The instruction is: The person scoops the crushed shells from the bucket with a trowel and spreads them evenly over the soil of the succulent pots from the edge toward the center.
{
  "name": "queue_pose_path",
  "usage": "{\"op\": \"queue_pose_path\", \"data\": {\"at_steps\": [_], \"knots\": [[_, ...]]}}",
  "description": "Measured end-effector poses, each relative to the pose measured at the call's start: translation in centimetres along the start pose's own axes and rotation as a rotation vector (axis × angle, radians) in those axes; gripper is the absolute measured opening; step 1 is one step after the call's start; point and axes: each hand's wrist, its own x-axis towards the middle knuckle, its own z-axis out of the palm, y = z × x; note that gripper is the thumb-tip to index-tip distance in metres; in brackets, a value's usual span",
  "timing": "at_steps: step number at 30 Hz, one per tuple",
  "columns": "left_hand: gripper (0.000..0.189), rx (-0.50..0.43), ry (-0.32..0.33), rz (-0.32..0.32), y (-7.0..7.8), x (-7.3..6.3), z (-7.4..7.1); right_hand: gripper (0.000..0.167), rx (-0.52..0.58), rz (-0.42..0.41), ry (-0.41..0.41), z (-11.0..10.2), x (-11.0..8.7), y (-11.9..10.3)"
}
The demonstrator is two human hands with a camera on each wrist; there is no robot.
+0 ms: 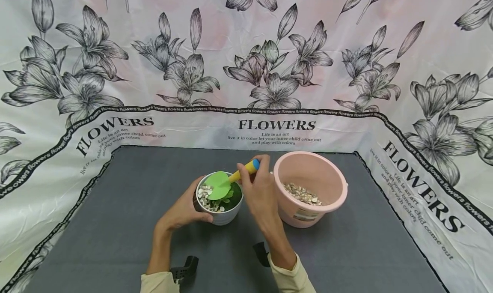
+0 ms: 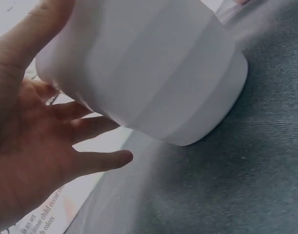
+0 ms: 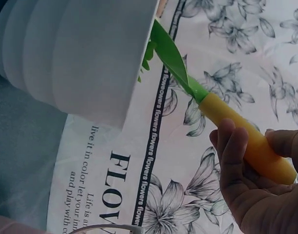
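My left hand (image 1: 182,210) holds the side of a small white ribbed flower pot (image 1: 225,218), thumb on the near side. In the left wrist view its lower fingers (image 2: 107,163) stretch out below the pot. The pot contains a green leafy plant (image 1: 226,198) and pale pebbles (image 1: 203,193), gathered on its left side. By its yellow handle, my right hand (image 1: 261,194) grips a toy trowel (image 3: 236,127). Its green blade (image 1: 218,184) lies over the pot's opening, above the plant, and hides part of it. The handle's end is blue.
Close to the right of my right hand stands a pink bucket (image 1: 331,190) with small pebbles (image 1: 302,194) at its bottom. Grey cloth (image 1: 123,224) covers the table. Behind and at the sides hangs a flower-printed sheet (image 1: 208,36).
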Motion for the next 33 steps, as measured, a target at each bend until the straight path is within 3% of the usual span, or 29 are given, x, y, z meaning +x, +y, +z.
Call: {"op": "queue_pose_path", "data": {"at_steps": [2,7,16,21,25,30,33], "knots": [[0.121,-0.027,-0.01,-0.009,0.2,-0.2,-0.1,0.037,-0.018,-0.012,0.01,0.1,0.0,0.0],[0.122,0.017,-0.026,-0.042,0.4,-0.9,-0.5,0.036,-0.017,-0.029,0.01,0.4,-0.2,-0.2],[0.131,0.209,0.011,-0.124,1.4,-0.8,-1.0,0.038,0.021,-0.062,-0.012,0.3,0.0,-0.3],[0.112,0.209,-0.008,-0.101,1.5,-0.7,-1.0,0.039,0.033,-0.083,-0.025,0.2,0.1,-0.5],[0.101,0.196,0.002,-0.131,1.8,-0.4,-0.7,0.039,0.042,-0.086,-0.025,0.2,0.1,-0.5],[0.117,0.18,-0.004,-0.184,2.1,-0.4,-0.2,0.037,0.029,-0.108,-0.029,-0.1,0.1,-0.5],[0.133,0.197,-0.011,-0.166,2.1,-0.5,-0.1,0.036,0.0,-0.146,-0.046,-0.3,0.1,-0.4]]}}
